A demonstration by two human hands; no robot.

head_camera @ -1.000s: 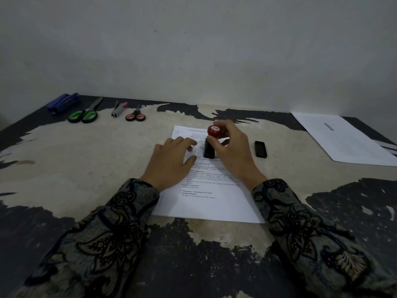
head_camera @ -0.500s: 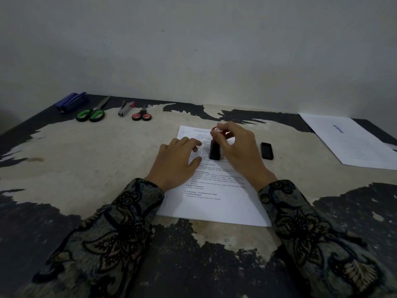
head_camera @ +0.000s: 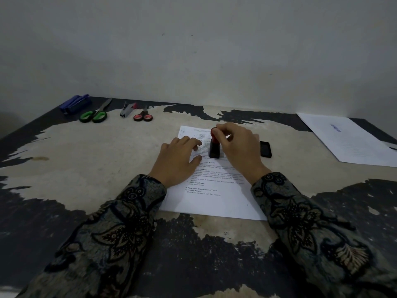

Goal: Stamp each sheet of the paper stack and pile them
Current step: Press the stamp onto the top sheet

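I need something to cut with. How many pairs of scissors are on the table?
2: green-handled scissors at the far left edge beside the blue stapler, and smaller red-handled scissors just right of them. None looks hidden.

right hand covers stamp's red knob, sheet's print too small, far pile cut off

This looks like a small office desk in a plain room. The worn tabletop stands against a bare wall. On it lie green scissors, red scissors, a stapler, printed paper and a stamp.
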